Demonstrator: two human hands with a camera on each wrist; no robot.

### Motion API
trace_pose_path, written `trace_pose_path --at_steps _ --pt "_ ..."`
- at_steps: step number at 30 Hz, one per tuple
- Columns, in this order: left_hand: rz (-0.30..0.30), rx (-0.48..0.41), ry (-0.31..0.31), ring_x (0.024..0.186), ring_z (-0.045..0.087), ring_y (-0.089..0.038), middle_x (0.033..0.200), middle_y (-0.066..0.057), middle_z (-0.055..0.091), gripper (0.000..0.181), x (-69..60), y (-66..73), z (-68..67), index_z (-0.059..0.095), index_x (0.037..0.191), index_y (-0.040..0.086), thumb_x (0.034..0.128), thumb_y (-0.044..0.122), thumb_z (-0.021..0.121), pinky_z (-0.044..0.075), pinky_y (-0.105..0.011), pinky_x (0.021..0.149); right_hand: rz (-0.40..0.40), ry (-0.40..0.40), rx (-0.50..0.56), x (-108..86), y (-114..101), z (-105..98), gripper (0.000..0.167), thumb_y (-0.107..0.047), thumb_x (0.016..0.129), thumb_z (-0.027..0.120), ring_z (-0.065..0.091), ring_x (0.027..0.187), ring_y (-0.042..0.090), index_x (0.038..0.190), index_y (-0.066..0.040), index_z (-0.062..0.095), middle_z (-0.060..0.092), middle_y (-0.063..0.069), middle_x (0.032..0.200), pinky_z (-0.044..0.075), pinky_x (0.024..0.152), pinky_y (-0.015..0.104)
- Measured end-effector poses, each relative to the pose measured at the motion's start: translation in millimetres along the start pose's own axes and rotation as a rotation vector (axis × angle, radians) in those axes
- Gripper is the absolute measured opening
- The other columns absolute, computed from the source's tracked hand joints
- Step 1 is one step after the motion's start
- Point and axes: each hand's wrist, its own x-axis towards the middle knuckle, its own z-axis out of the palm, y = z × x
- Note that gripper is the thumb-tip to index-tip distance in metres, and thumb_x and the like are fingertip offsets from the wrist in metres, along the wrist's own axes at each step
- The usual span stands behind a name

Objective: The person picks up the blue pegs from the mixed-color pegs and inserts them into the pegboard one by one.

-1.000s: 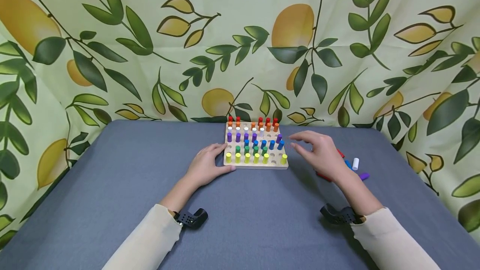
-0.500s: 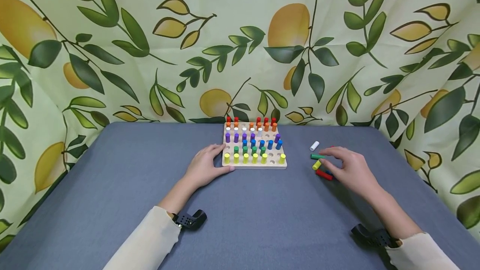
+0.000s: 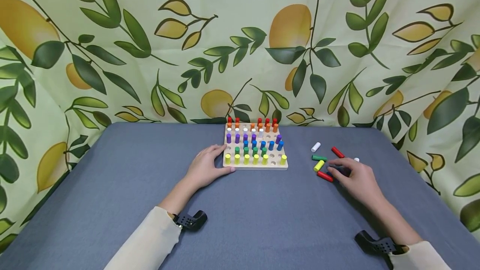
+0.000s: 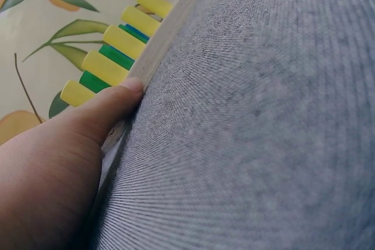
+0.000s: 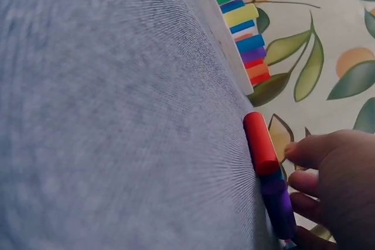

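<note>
A wooden pegboard [image 3: 255, 168] stands at the table's far middle with rows of coloured pegs upright in it. My left hand [image 3: 204, 166] holds its near-left corner, thumb along the front edge and fingers at the left side. In the left wrist view the thumb [image 4: 111, 106] presses the board's edge beside the yellow pegs. My right hand [image 3: 358, 178] hovers low over loose pegs, thumb and forefinger apart. In the right wrist view a red peg [image 5: 261, 143] and a purple peg [image 5: 279, 210] lie next to the fingers. A blue peg is partly hidden there.
Around the right hand lie a white peg [image 3: 316, 147], a green peg [image 3: 319, 158], a yellow peg [image 3: 318, 166] and a red peg [image 3: 337, 152]. A patterned cloth [image 3: 180, 74] hangs behind the grey-blue table [image 3: 262, 220].
My right hand has moved from beside the board, rightward and nearer, to the loose pegs, then slightly further right and down. The left hand stays at the board's corner.
</note>
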Motion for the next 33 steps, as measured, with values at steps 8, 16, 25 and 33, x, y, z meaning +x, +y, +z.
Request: trace_pose_path --at_steps 8,16,25,33 --pt "0.005 -0.004 0.006 0.147 0.041 -0.041 0.157 -0.019 0.045 0.086 -1.2 0.0 -0.3 0.047 0.153 0.017 0.0833 0.060 0.075 0.032 -0.062 0.119 -0.029 -0.007 -0.023 -2.6 3.7 5.1 0.016 -0.014 0.084 0.081 0.051 0.072 0.009 0.100 -0.015 0.078 0.075 0.006 0.095 0.040 0.061 0.025" --pt "0.012 0.004 0.004 0.147 0.041 -0.040 0.157 -0.019 0.046 0.086 0.3 0.9 -0.8 0.047 0.153 0.016 0.0835 0.060 0.074 0.031 -0.062 0.120 -0.031 -0.006 -0.033 -3.8 4.7 5.5 0.016 -0.012 0.083 0.081 0.054 0.075 0.008 0.099 -0.014 0.078 0.076 0.007 0.096 0.045 0.063 0.026" --pt "0.014 0.008 0.012 0.147 0.041 -0.040 0.156 -0.019 0.046 0.086 -0.7 1.2 -0.6 0.047 0.152 0.016 0.0834 0.060 0.075 0.032 -0.061 0.120 -0.061 0.053 -0.010 -4.3 5.4 8.7 0.014 -0.009 0.083 0.080 0.059 0.075 0.006 0.097 -0.013 0.079 0.077 0.004 0.091 0.042 0.065 0.018" --pt "0.010 0.004 0.007 0.147 0.040 -0.040 0.157 -0.019 0.045 0.086 -0.6 0.7 -0.6 0.047 0.152 0.016 0.0838 0.060 0.074 0.031 -0.062 0.120 -0.088 0.022 -0.040 -4.5 7.3 11.2 0.013 -0.009 0.084 0.079 0.064 0.081 0.005 0.097 -0.015 0.080 0.078 0.002 0.092 0.051 0.070 0.025"
